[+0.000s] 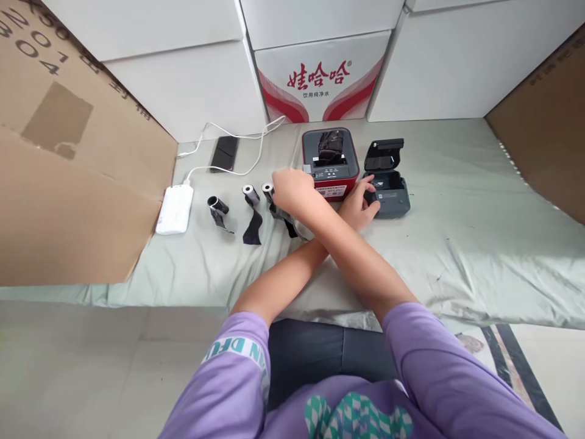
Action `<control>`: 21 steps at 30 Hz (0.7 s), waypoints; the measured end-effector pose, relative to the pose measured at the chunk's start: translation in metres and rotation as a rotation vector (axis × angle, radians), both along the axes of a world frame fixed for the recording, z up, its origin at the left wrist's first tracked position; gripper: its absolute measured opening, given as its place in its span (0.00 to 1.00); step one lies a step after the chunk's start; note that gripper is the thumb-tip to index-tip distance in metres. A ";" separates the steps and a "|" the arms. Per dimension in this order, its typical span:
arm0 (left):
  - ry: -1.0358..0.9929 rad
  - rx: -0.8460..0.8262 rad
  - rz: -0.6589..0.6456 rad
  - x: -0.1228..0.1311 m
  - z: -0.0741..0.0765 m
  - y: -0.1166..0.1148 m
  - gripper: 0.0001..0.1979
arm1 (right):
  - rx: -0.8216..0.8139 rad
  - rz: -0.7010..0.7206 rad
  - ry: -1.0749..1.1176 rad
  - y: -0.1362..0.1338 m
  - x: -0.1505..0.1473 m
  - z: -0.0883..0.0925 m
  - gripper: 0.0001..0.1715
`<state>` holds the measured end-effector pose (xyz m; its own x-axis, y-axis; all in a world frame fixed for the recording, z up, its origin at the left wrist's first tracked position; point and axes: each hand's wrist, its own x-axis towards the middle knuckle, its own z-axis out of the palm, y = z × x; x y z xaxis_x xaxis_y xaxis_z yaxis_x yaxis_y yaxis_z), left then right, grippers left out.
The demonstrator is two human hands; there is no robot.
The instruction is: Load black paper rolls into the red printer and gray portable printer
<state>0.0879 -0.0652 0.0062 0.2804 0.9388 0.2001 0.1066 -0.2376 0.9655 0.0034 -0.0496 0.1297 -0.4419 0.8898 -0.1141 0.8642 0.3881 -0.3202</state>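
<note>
My arms are crossed over a pale green cloth (457, 244). My right hand (290, 190) reaches to the left and closes over a small roll of black ribbon (267, 190), whose loose tail trails toward me. My left hand (362, 206) reaches to the right, its fingers curled round the front left corner of a small dark grey printer (392, 194). That printer's lid (384, 153) stands open. Between my hands sits a red printer (329, 167) with a dark top. Two more ribbon rolls (250, 195) (216, 206) lie to the left with their tails unrolled.
A white power bank (175, 208) lies at the left, with a white cable (228, 131) running past a black phone (225, 152). White cartons (320, 79) wall the back. Brown cardboard (68, 183) stands at the left and right (548, 122).
</note>
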 end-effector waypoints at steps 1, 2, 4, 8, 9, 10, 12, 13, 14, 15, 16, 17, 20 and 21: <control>-0.006 0.003 -0.002 0.000 0.000 0.000 0.16 | 0.054 -0.035 0.010 -0.003 -0.001 0.003 0.19; -0.011 0.007 -0.002 0.000 0.000 0.000 0.16 | 0.106 -0.052 0.020 -0.005 -0.003 0.005 0.19; -0.018 0.014 -0.003 0.000 -0.001 0.000 0.17 | 0.212 0.021 0.041 -0.007 -0.009 0.003 0.22; -0.026 0.028 -0.026 -0.001 -0.003 0.001 0.18 | 0.262 0.331 0.014 -0.001 -0.024 -0.023 0.30; -0.023 0.029 -0.032 -0.001 -0.003 0.002 0.18 | 0.238 0.369 -0.001 0.001 -0.027 -0.030 0.32; -0.017 0.029 -0.036 -0.002 -0.003 0.002 0.17 | 0.216 0.381 -0.010 0.003 -0.030 -0.035 0.32; -0.006 0.025 -0.039 -0.002 -0.003 0.003 0.17 | 0.204 0.372 0.003 0.006 -0.032 -0.041 0.31; -0.002 0.023 -0.040 -0.002 -0.003 0.003 0.16 | 0.214 0.366 0.024 0.006 -0.031 -0.042 0.30; 0.000 0.021 -0.041 -0.003 -0.003 0.003 0.16 | 0.223 0.363 0.049 0.006 -0.030 -0.040 0.29; 0.000 0.021 -0.039 -0.003 -0.002 0.003 0.16 | 0.223 0.363 0.077 0.006 -0.028 -0.037 0.29; 0.001 0.023 -0.038 -0.003 -0.002 0.002 0.16 | 0.211 0.367 0.110 0.005 -0.026 -0.033 0.28; 0.003 0.026 -0.036 -0.003 -0.002 0.002 0.16 | 0.194 0.371 0.152 0.004 -0.023 -0.029 0.27; 0.011 0.030 -0.034 -0.003 -0.002 0.002 0.16 | 0.127 0.328 0.313 0.005 -0.012 -0.014 0.27; 0.014 0.027 -0.034 -0.003 -0.001 0.002 0.16 | 0.103 0.296 0.373 0.007 -0.008 -0.011 0.28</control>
